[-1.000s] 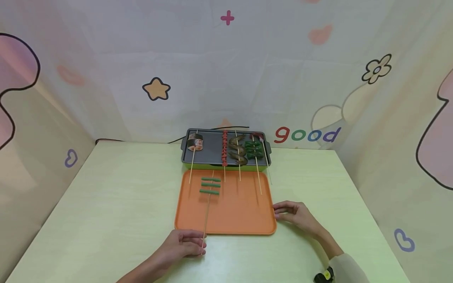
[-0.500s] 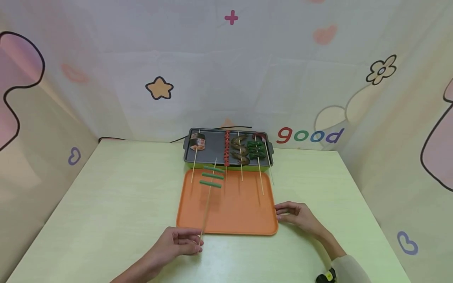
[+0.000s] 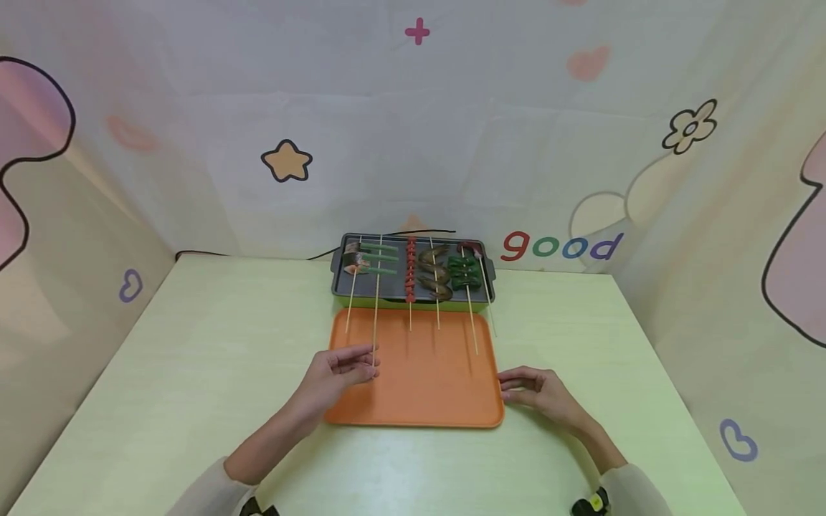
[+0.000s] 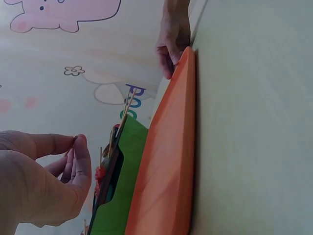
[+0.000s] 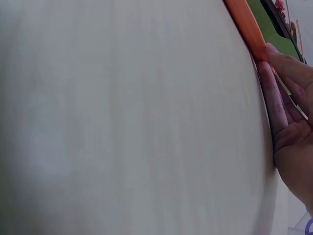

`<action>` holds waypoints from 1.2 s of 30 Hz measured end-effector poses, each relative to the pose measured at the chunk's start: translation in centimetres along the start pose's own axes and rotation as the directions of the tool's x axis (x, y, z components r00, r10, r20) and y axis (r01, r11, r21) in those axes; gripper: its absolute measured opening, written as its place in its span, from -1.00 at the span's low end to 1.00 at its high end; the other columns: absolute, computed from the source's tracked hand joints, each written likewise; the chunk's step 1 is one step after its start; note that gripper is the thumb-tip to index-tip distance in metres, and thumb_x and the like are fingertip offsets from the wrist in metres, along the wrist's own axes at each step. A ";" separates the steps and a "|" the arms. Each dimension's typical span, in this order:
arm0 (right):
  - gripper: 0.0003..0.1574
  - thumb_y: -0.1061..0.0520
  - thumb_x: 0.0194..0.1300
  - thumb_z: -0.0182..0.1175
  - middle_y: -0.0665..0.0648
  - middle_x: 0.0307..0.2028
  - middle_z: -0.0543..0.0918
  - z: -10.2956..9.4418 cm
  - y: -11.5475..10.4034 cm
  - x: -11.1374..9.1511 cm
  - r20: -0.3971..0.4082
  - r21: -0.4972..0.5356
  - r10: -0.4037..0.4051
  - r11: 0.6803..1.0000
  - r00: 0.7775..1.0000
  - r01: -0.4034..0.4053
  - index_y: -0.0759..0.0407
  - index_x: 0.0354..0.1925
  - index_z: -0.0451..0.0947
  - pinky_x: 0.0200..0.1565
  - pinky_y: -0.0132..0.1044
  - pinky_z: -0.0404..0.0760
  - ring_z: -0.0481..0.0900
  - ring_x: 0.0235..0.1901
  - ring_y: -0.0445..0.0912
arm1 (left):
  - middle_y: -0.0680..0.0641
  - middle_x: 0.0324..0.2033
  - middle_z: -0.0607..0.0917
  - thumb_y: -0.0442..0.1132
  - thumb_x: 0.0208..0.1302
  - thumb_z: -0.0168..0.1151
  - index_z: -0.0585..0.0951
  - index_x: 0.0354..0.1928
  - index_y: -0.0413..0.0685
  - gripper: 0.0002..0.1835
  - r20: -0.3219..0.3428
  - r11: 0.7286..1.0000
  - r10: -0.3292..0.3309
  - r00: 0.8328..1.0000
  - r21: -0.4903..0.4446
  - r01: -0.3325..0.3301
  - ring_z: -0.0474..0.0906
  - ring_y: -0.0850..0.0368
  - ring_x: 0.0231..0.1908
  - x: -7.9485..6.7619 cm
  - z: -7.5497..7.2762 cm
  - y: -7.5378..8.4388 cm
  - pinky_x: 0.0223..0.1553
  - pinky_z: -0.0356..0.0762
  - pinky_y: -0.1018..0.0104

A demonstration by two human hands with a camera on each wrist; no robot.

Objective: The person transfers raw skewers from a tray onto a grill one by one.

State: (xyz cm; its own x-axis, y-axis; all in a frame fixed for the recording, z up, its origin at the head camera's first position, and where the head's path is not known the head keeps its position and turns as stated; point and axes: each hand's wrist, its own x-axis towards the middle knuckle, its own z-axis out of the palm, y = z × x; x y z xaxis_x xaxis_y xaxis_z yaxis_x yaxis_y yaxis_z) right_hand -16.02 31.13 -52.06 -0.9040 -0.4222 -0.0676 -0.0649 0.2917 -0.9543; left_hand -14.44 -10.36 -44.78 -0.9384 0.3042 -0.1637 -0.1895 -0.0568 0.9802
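Observation:
In the head view my left hand [image 3: 342,371] pinches the lower end of a bamboo skewer [image 3: 376,308] threaded with three green bean-like sticks [image 3: 379,258]. Those sticks are over the left part of the grill pan [image 3: 391,287], overlapping a skewer of a dark-wrapped roll [image 3: 353,259]; whether they touch is unclear. The left wrist view shows thumb and forefinger of the left hand [image 4: 54,171] meeting at the tips. My right hand [image 3: 542,390] holds the right rim of the orange tray [image 3: 419,401]; in the right wrist view the tray's edge [image 5: 249,29] lies between thumb and finger.
On the pan are skewers of red pieces [image 3: 409,269], shrimp [image 3: 435,276], dark green pieces [image 3: 464,274] and a dark red piece [image 3: 476,249]. Skewer handles stick out over the tray. A printed curtain [image 3: 387,143] stands behind the pale table [image 3: 226,344].
My left hand has moved forward over the tray, carrying the green-stick skewer from above the tray to over the pan's left part. The right hand stays at the tray's rim.

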 end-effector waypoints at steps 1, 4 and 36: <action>-0.51 0.21 0.36 0.33 0.26 0.06 0.73 0.0 0.0 0.0 0.001 -0.003 0.001 1.000 1.000 -0.001 0.44 0.18 0.56 -0.02 -0.42 0.69 0.72 -0.04 -0.30 | -0.06 -0.07 0.75 -0.42 0.39 0.26 0.47 0.34 -0.42 -0.49 -0.015 1.000 0.007 1.000 0.004 -0.006 0.76 0.22 -0.09 0.5 0.1 0.1 0.20 0.61 0.06; -0.51 0.21 0.36 0.33 0.28 0.06 0.73 0.0 0.0 0.0 0.003 -0.005 0.000 1.000 1.000 0.001 0.44 0.18 0.56 -0.02 -0.42 0.69 0.72 -0.04 -0.29 | -0.05 -0.10 0.76 -0.46 0.38 0.25 0.52 0.30 -0.41 -0.54 -0.062 1.000 0.011 0.998 0.009 -0.010 0.76 0.24 -0.12 1.8 0.4 0.6 0.20 0.60 0.02; -0.50 0.22 0.34 0.34 0.26 0.05 0.73 0.0 0.1 0.0 -0.005 0.000 0.000 1.000 1.000 0.000 0.47 0.17 0.56 -0.03 -0.43 0.69 0.72 -0.05 -0.30 | -0.46 0.00 0.71 -0.55 0.33 0.23 0.56 0.20 -0.51 -0.60 -0.219 0.993 0.009 0.976 0.114 0.016 0.76 0.22 -0.28 7.4 1.7 0.8 0.06 0.68 0.03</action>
State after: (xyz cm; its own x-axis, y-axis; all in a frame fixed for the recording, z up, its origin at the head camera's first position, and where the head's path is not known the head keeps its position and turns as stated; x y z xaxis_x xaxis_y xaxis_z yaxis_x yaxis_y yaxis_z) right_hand -16.07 31.15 -52.11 -0.9061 -0.4180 -0.0659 -0.0651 0.2917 -0.9543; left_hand -21.02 -6.56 -45.02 -0.9807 0.0881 -0.1748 -0.1702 0.0569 0.9838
